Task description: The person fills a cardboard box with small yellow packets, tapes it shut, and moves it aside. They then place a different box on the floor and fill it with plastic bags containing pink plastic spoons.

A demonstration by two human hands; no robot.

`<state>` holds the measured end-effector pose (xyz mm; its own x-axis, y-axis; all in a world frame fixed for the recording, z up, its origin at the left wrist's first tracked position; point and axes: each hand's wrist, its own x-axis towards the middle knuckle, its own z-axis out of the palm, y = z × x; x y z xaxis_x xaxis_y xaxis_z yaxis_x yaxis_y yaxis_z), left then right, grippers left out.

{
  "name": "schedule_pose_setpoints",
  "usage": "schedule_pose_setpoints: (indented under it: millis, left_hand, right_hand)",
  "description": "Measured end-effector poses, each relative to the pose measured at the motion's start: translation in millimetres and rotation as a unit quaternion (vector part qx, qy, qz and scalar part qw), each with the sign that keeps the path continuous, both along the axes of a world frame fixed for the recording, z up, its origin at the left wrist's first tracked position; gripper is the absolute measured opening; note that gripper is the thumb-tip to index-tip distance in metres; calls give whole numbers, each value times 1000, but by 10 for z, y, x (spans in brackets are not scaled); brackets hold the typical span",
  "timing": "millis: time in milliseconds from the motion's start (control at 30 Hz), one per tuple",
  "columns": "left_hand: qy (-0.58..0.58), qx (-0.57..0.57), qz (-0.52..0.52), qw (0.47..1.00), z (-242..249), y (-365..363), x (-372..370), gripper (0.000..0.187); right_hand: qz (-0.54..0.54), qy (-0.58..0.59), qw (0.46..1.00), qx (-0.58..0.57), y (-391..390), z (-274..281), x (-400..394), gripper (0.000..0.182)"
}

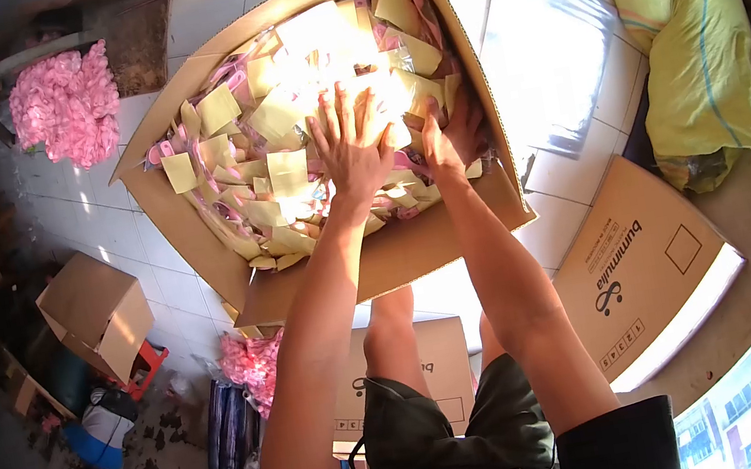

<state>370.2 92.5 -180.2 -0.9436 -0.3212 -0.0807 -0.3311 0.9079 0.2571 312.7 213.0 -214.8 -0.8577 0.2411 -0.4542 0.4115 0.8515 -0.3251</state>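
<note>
Spreading the load over a whole palm looks the sound way to press this heap, since loose packets (289,172) with pale cards lie at all angles inside the open cardboard box (178,226) at 12 o'clock; pressure is best kept even and moderate, so that cards do not crease and clear wrapping does not split; any high spots are better eased outward towards the fuller gaps than forced straight down, and the near flap (400,265), at the box's 6 o'clock, is best kept folded outward, clear of both wrists; strong sunlight washes out the contents towards the box's 12 o'clock, so touch would serve better than sight there. The left hand (353,154) lies palm down on the packets near the middle of the box, its grip released, fingers parted and pointing to 12 o'clock; its forearm rises from 7 o'clock, the elbow only slightly bent. The right hand (454,139) is by the box's 3 o'clock side, its thumb towards 12 and its fingers angled towards 1 o'clock among the packets; shade and glare hide the fingertips, so whether its grip has closed on anything cannot be told; its forearm comes up from 5 o'clock, nearly straight, passing over the near flap.
</note>
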Motion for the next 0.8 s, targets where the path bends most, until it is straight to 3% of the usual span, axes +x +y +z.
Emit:
schedule_pose_setpoints:
  millis: [67, 167, 333, 400, 533, 767, 800]
  left_hand:
    - [-3, 0, -4, 1000, -95, 50, 49, 60]
    - [8, 11, -8, 1000, -179, 94, 55, 57]
    - [2, 4, -3, 1000, -373, 115, -11, 53]
    - [9, 0, -9, 1000, -491, 106, -16, 53]
    - [-5, -13, -13, 1000, -704, 83, 20, 55]
    - [34, -9, -25, 999, -837, 61, 25, 53]
    - [30, -1, -15, 999, -784, 68, 2, 52]
  right_hand:
    - [0, -30, 999, -19, 42, -6, 8, 73]
    - [18, 112, 986, -125, 91, -109, 29, 68]
    - [19, 89, 992, -91, 52, -251, 24, 66]
    - [-8, 5, 990, -141, -6, -154, -82, 69]
    - [42, 105, 990, -82, 16, -551, -8, 76]
    - [23, 25, 994, -101, -3, -683, -2, 83]
    - [50, 48, 993, -93, 15, -608, -51, 74]
